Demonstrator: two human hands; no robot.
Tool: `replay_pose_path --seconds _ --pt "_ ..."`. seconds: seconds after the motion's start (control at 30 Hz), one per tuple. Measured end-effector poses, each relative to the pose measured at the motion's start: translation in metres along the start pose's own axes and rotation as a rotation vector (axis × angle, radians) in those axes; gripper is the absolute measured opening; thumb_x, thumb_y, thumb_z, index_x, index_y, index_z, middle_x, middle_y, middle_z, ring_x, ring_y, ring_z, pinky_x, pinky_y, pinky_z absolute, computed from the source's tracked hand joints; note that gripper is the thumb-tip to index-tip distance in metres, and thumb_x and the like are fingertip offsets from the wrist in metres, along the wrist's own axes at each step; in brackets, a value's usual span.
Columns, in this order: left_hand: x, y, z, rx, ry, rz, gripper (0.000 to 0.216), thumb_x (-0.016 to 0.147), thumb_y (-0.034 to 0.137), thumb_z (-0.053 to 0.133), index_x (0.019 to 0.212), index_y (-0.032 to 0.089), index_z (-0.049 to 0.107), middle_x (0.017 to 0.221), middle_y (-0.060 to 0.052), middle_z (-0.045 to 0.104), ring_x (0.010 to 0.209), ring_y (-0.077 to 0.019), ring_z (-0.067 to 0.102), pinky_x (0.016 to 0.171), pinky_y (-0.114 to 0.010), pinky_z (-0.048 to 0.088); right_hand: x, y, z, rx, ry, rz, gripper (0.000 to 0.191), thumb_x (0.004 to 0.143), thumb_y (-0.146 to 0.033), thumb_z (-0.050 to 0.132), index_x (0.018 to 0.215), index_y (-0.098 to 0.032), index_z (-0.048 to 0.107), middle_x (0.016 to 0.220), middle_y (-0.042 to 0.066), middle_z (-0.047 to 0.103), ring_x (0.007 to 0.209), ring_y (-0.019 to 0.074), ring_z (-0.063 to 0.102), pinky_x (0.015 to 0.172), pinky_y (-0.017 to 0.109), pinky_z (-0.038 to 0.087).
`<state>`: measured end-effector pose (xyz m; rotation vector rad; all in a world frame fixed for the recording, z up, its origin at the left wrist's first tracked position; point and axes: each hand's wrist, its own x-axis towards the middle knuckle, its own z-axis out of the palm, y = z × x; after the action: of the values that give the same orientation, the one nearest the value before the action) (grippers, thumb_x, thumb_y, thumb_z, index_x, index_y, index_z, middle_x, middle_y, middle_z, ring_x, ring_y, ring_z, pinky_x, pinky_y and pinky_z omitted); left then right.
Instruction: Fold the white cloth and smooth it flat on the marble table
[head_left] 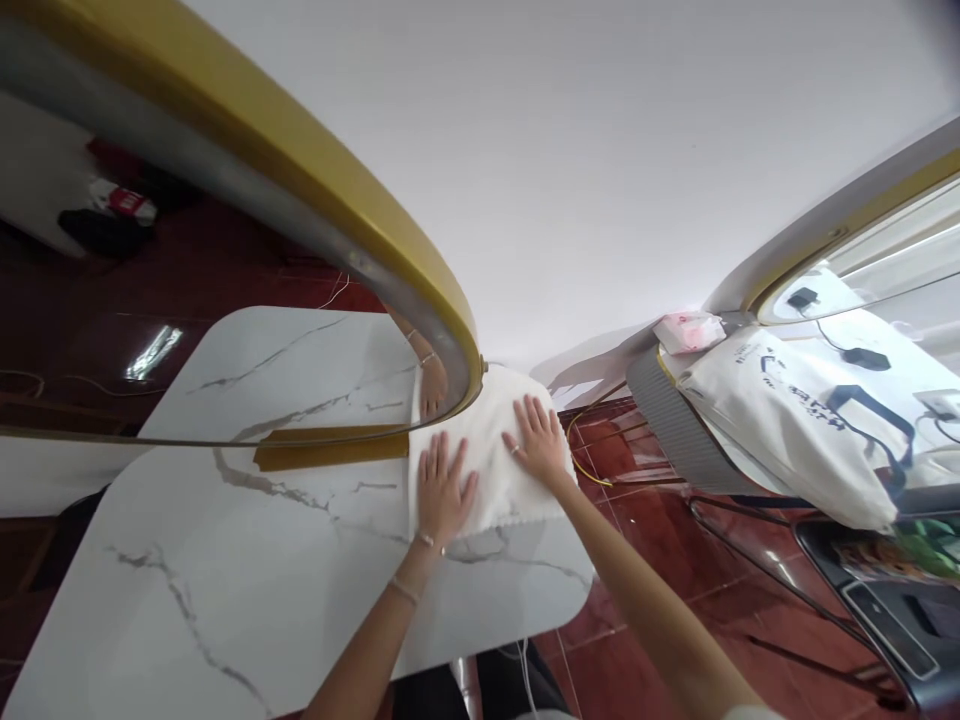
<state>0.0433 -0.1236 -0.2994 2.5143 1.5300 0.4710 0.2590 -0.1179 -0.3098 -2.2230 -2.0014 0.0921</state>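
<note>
A white cloth is laid out on the marbled tabletop, toward its two o'clock end. Both hands are placed palm down on the cloth, fingers extended and nothing gripped: the left hand is rested at its eight o'clock, the right hand at its three o'clock. A gold-framed mirror is seen at eleven o'clock from the cloth, a printed white bag at three, a pink-and-white packet at two.
</note>
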Motion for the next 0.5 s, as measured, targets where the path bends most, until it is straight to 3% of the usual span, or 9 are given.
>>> replay_pose_path --seconds 0.1,0.2,0.3,0.5 --pt "0.024 -0.002 0.009 -0.018 0.01 -0.002 0.053 0.093 0.038 0.045 0.144 0.022 0.04 0.157 -0.011 0.023 0.145 -0.0302 0.019 0.117 -0.052 0.019 0.02 0.012 -0.001 0.043 0.0 -0.027 0.065 0.096 -0.05 0.036 0.15 -0.015 0.026 0.157 0.011 0.02 0.146 0.0259 0.013 0.116 0.044 0.019" --pt "0.017 0.003 0.01 -0.016 0.034 0.008 0.053 0.094 0.037 0.044 0.144 0.021 0.039 0.157 -0.012 0.022 0.146 -0.0301 0.018 0.117 -0.052 0.019 0.001 0.018 -0.002 0.079 0.066 -0.056 0.056 0.097 -0.047 0.033 0.146 -0.019 0.035 0.157 0.01 0.023 0.146 0.0246 0.015 0.115 0.043 0.022" --pt "-0.016 0.014 0.005 -0.019 0.039 0.029 0.055 0.094 0.037 0.046 0.146 0.022 0.036 0.158 -0.01 0.022 0.146 -0.0285 0.016 0.117 -0.05 0.02 -0.049 0.017 -0.002 0.072 0.119 -0.063 0.053 0.099 -0.044 0.03 0.146 -0.02 0.036 0.156 0.008 0.027 0.146 0.0225 0.016 0.114 0.042 0.026" --pt "-0.105 0.023 -0.012 0.036 -0.005 0.062 0.058 0.093 0.035 0.049 0.148 0.027 0.032 0.158 -0.007 0.021 0.145 -0.0274 0.021 0.115 -0.047 0.025 -0.163 -0.007 0.001 -0.044 0.108 -0.086 0.074 0.094 -0.052 0.036 0.154 -0.02 0.005 0.159 0.011 0.012 0.146 0.0301 0.012 0.114 0.053 0.019"
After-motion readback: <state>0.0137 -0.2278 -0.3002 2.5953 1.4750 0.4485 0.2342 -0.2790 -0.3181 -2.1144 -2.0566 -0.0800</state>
